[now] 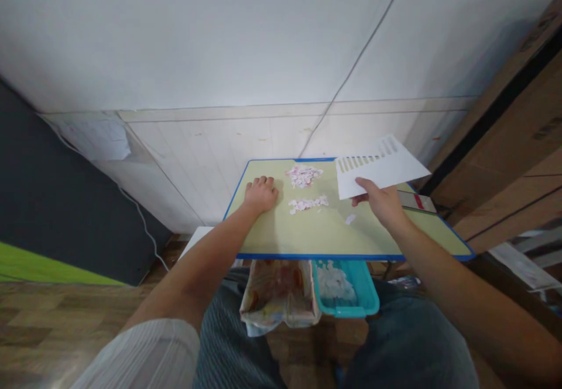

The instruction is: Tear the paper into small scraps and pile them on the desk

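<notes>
My right hand (381, 202) pinches the lower edge of a white paper sheet (386, 166), thumb on top. Rows of cut-out slots run along the sheet's far side, and it is tilted above the right part of the yellow tabletop (281, 236). Palm down, my left hand (262, 194) rests on the left part of the tabletop with its fingers apart, holding nothing. Between my hands lie a heap of small pinkish-white paper pieces (302, 175) and, nearer to me, a loose row of similar pieces (308, 203). One stray piece (350, 219) lies below the sheet.
A flat phone-like object (416, 201) lies at the tabletop's right. Below the front edge are a lined bin (281, 295) and a turquoise basket (346, 310) with whitish scraps. A wall (211, 160) stands behind, with large cardboard boxes (518, 119) at the right.
</notes>
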`<state>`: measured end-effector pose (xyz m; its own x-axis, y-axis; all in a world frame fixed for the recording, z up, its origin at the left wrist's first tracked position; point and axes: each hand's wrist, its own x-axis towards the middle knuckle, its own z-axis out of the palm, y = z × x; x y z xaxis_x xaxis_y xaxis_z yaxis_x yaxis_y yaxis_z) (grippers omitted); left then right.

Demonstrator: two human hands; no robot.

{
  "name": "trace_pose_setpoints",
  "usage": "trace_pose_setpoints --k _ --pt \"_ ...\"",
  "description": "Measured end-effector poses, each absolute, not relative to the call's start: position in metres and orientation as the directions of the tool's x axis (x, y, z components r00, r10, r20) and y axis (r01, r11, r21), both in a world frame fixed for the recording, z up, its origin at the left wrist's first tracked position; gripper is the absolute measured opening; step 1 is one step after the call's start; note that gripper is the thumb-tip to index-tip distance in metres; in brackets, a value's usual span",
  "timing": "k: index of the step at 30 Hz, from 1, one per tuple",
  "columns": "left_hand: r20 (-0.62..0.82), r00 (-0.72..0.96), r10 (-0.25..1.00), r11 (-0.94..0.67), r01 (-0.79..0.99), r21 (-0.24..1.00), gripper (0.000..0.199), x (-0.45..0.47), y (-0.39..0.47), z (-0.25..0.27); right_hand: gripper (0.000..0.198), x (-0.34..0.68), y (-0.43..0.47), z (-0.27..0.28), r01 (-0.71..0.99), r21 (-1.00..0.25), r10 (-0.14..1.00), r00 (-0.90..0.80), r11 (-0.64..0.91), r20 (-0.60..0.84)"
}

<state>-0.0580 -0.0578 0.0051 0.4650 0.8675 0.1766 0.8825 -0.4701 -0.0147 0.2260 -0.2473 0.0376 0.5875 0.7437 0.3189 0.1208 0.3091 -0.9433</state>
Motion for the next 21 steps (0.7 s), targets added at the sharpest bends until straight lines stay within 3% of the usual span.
trace_pose_setpoints --k 4,10,14,17,21 --pt "0.213 0.424 0.880 -0.437 0.900 0.013 0.049 -0.046 -0.025 0.005 0.036 0.239 -0.206 0.044 0.161 -0.938 0.760 0.551 0.308 0.344" --pt "0.232 0.423 0.876 -0.448 0.891 0.068 0.047 -0.027 0.009 0.002 0.044 0.219 -0.182 0.032 0.301 -0.934 0.893 0.340 0.194 0.295" --pt "0.203 0.473 0.857 -0.490 0.871 0.043 0.041 -0.024 0.008 0.004 0.048 0.188 -0.192 0.023 0.549 -0.799 0.945 0.048 0.246 0.324" --pt "0.148 0.480 0.865 -0.492 0.869 0.059 0.039 -0.023 0.004 0.007 0.044 0.177 -0.201 0.016 0.642 -0.718 0.941 -0.018 0.270 0.338" --pt "0.159 0.471 0.868 -0.492 0.859 0.142 0.038 -0.020 0.003 0.008 0.022 0.175 -0.208 0.011 0.727 -0.619 0.924 -0.054 0.296 0.379"
